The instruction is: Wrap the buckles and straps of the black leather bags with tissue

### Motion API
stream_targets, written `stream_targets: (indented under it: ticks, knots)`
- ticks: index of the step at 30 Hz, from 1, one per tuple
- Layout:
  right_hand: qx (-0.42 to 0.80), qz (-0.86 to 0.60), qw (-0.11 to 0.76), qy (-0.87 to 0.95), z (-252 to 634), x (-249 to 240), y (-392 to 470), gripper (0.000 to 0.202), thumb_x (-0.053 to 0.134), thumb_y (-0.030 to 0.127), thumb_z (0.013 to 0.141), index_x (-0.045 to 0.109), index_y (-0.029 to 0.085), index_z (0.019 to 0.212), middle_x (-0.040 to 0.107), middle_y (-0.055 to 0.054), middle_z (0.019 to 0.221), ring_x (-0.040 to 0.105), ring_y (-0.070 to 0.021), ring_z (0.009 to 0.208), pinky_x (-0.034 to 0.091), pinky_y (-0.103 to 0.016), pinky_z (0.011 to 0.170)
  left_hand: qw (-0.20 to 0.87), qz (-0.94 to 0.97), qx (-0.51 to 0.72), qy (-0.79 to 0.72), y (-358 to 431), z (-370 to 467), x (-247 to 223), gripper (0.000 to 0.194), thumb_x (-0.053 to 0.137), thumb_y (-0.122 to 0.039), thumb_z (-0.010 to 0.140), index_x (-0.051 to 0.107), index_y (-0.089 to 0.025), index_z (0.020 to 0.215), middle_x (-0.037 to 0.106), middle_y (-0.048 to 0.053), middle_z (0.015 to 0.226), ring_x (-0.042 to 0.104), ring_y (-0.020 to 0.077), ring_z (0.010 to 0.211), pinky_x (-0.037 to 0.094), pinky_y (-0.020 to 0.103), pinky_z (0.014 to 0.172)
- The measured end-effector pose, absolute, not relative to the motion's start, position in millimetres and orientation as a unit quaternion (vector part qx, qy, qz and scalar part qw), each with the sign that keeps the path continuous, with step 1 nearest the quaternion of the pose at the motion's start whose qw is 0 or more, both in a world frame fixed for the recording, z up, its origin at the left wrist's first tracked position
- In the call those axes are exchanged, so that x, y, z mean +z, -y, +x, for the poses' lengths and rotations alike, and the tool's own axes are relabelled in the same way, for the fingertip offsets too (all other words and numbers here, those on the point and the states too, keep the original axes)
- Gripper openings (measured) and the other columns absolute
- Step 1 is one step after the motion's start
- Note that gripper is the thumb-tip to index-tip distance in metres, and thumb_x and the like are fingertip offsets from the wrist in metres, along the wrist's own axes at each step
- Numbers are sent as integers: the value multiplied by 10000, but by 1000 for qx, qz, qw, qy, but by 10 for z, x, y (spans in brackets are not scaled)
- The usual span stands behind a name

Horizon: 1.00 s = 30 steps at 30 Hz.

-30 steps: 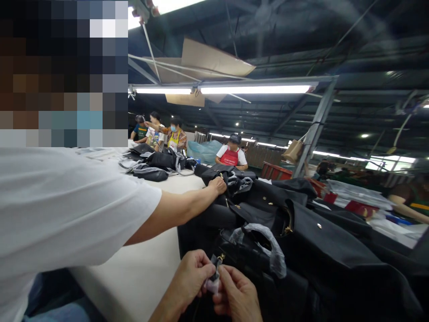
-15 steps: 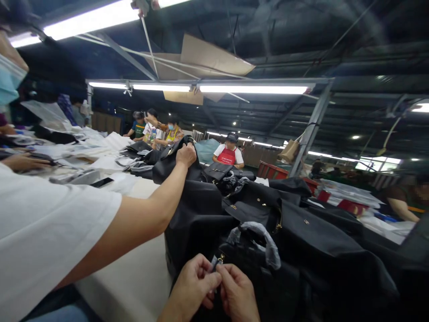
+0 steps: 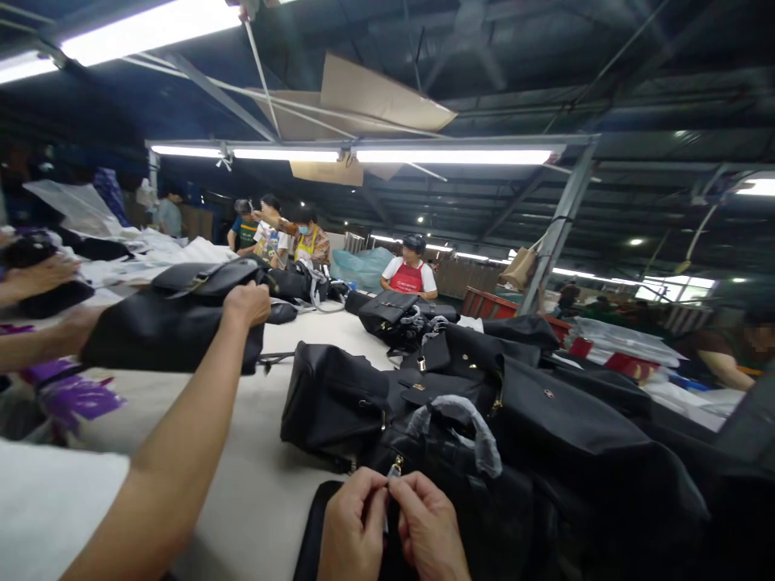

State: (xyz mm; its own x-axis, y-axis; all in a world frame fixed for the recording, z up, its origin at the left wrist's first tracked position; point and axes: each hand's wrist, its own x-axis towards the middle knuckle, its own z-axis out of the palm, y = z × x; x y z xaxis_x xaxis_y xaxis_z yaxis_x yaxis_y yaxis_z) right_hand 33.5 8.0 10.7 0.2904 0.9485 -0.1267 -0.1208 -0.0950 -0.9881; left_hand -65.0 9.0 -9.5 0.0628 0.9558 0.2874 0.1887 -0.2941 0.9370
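Low in the view, my left hand (image 3: 353, 524) and my right hand (image 3: 429, 526) meet with thumbs and forefingers pinched. Between them is a zipper pull (image 3: 394, 470), partly wrapped in clear film, hanging from gold-coloured hardware. It belongs to a black handbag (image 3: 484, 512) under my hands. The bag's handle (image 3: 484, 432), wrapped in clear plastic, arches just beyond my fingers. My fingertips cover the lower part of the pull. Another black bag (image 3: 339, 395) lies right behind my left hand.
More black bags (image 3: 575, 420) are heaped to the right. At the left, a co-worker's arm (image 3: 182, 452) in a white sleeve holds up a black bag (image 3: 163, 327) over the pale tabletop (image 3: 254, 428). A person in a red apron (image 3: 407, 277) stands across the table. A metal post (image 3: 560, 230) rises at right.
The co-worker's arm has lifted a black bag from the pile and carried it left, uncovering tabletop. My hands stay pinched at the zipper pull, with my left hand's fingers slightly shifted.
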Motion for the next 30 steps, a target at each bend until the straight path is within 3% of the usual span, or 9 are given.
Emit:
stream_targets:
  ticks: [3, 8, 14, 16, 19, 23, 27, 30]
  knots:
    - [478, -556, 574, 364, 358, 55, -104, 369, 686, 515, 551, 513, 189, 531, 380, 100, 348, 269, -31, 319, 169, -177, 348, 416, 619, 501, -440, -64, -674, -33, 209, 482, -372, 873, 601, -201, 847, 655, 47, 743, 617, 199, 677, 477, 254, 569]
    - [479, -523, 596, 376, 372, -24, -153, 324, 690, 463, 586, 536, 184, 529, 479, 56, 433, 371, -66, 385, 244, -200, 373, 406, 645, 477, -439, -54, -689, 84, 107, 551, -236, 784, 594, -191, 872, 703, 65, 845, 654, 217, 784, 487, 277, 700]
    - [471, -552, 580, 370, 350, 91, -113, 341, 689, 487, 542, 525, 192, 492, 353, 98, 324, 254, -38, 319, 151, -189, 356, 412, 603, 496, -470, -128, -646, -43, 124, 513, -289, 838, 583, -215, 767, 649, 14, 660, 619, 187, 609, 453, 253, 563]
    - [468, -562, 574, 369, 347, 129, -102, 353, 677, 509, 523, 508, 202, 480, 336, 101, 309, 236, -34, 308, 126, -189, 352, 380, 620, 490, -481, -154, -642, -112, 165, 475, -264, 863, 578, -221, 742, 634, 13, 634, 613, 185, 582, 451, 258, 561]
    - [464, -566, 570, 373, 356, 149, -103, 371, 664, 530, 518, 482, 212, 465, 323, 102, 307, 229, -32, 308, 122, -190, 350, 251, 685, 502, -464, -184, -660, -204, 227, 430, -189, 877, 603, -222, 733, 658, 44, 693, 640, 197, 655, 473, 268, 630]
    - [467, -568, 552, 393, 385, 137, -123, 440, 627, 616, 551, 448, 221, 475, 315, 101, 309, 231, -36, 307, 139, -191, 346, 93, 758, 507, -399, -227, -694, -298, 317, 376, -121, 883, 679, -213, 874, 691, 79, 762, 664, 200, 688, 490, 257, 624]
    - [459, -576, 539, 408, 385, 114, -151, 535, 551, 739, 594, 491, 213, 526, 326, 94, 317, 239, -52, 305, 163, -211, 351, 68, 774, 490, -395, -253, -683, -372, 347, 370, -110, 882, 697, -209, 944, 698, 84, 768, 667, 196, 678, 498, 256, 614]
    - [418, -564, 571, 426, 369, 119, -155, 527, 609, 708, 585, 458, 213, 485, 342, 85, 366, 292, -63, 363, 224, -223, 397, 135, 748, 519, -390, -225, -665, -375, 306, 388, -215, 898, 693, -212, 911, 689, 87, 757, 652, 211, 679, 507, 292, 637]
